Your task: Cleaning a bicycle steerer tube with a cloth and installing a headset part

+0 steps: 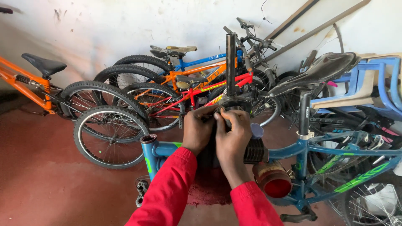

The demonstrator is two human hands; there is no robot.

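I see both hands closed around a black suspension fork (231, 100) held upright in front of me: its steerer is a smooth, matte dark metal tube rising straight up, its crown is broad and black, and lower down a ribbed rubber boot (255, 150) shows beside my wrist. My left hand (198, 129) wraps the crown from the left with its fingers curled over the top, and my right hand (232, 136) grips just beside it, thumb pressed against the fork, the two hands touching. Both sleeves are bright red cloth. The fork stands just above the glossy blue bicycle frame (293, 150), between its open head tube (149, 140) on the left and the black seat post on the right, which carries a worn, curved saddle (320, 71). Below my right wrist sits a cylindrical tin with a red inside (274, 182). Behind, knobby-tyred bicycles lean on a scuffed white wall over a dusty red floor.
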